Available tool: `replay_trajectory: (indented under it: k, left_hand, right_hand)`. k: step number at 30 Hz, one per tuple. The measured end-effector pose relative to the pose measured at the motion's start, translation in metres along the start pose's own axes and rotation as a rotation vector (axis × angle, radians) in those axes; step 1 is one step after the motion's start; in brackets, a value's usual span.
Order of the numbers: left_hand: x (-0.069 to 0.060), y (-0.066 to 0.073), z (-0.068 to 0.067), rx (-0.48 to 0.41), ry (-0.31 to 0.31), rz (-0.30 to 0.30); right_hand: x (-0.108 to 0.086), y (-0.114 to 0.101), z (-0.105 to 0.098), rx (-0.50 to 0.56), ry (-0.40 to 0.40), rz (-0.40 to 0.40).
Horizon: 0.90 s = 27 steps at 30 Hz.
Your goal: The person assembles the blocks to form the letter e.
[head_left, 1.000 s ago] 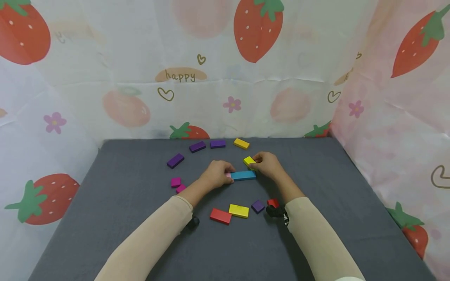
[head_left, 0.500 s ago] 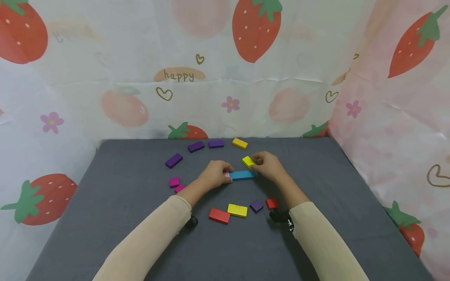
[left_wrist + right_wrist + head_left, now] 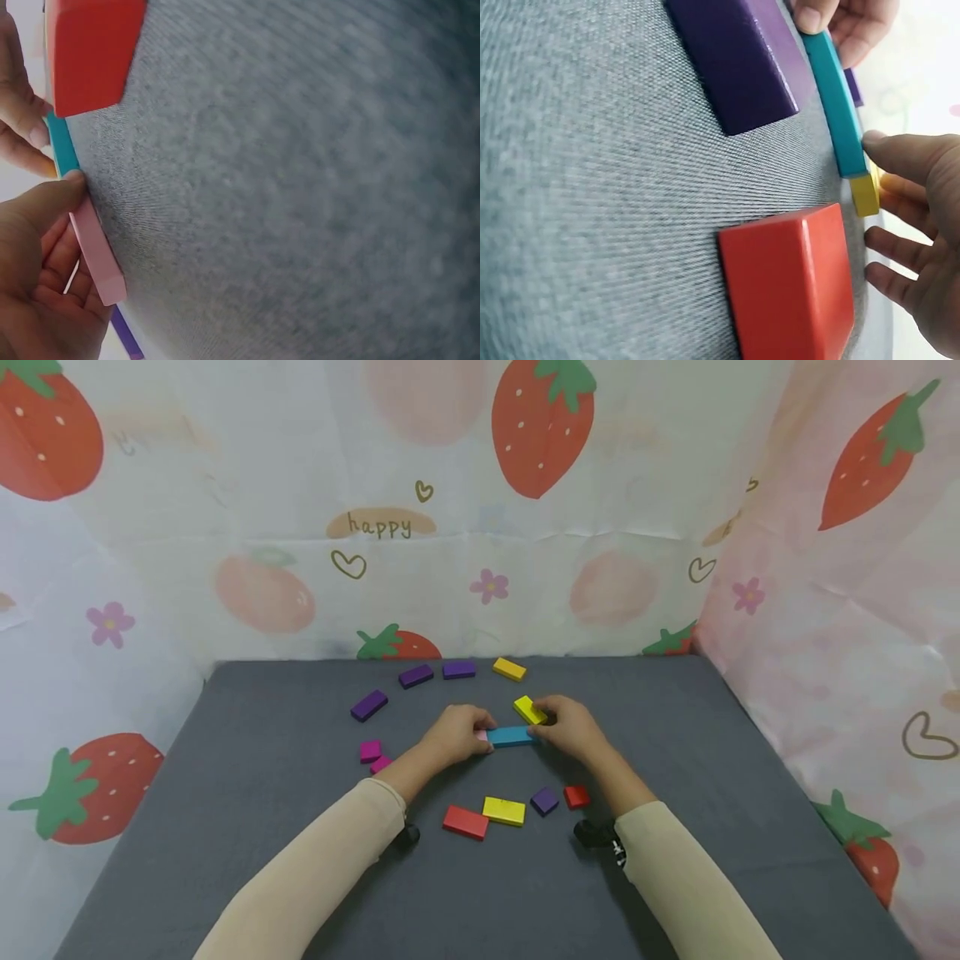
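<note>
At the left end of the blue block, your left hand pinches the pink block; at the blue block's right end your right hand rests its thumb, whether pinching I cannot tell, a yellow block just behind

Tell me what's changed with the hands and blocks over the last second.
The right hand shifted slightly toward the near side, its thumb moving from the yellow rectangular block to the right end of the long blue rectangular block. Whether it still touches the yellow block is unclear. The left hand kept hold of the pink rectangular block; the other coloured blocks stayed put.
</note>
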<state>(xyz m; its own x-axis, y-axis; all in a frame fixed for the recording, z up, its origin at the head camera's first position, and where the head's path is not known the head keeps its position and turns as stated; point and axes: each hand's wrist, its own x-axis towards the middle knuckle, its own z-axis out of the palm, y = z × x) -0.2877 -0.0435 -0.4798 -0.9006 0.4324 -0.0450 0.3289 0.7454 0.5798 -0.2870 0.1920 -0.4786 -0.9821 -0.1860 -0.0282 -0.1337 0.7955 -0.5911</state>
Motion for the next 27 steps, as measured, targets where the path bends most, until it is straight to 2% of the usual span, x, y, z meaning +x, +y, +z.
replay_trajectory:
  k: [6,12,19,24,27]
  left_hand:
    - [0.000,-0.002,0.001,0.004,-0.011,-0.004]
    - [0.001,-0.001,-0.003,0.018,-0.051,0.007]
    - [0.008,0.000,-0.006,0.006,-0.082,0.011]
    - [0.016,0.002,-0.016,0.000,-0.077,0.001]
    - [0.025,0.001,-0.025,0.035,-0.053,0.019]
  right_hand:
    - [0.001,-0.001,0.003,-0.009,-0.009,0.002]
    - [0.000,-0.001,0.003,-0.013,-0.009,-0.007]
    - [-0.002,0.001,0.001,-0.026,-0.002,-0.008]
    - [-0.003,0.001,0.001,-0.028,-0.003,-0.017]
    - [-0.002,-0.001,0.001,-0.028,-0.007,-0.025]
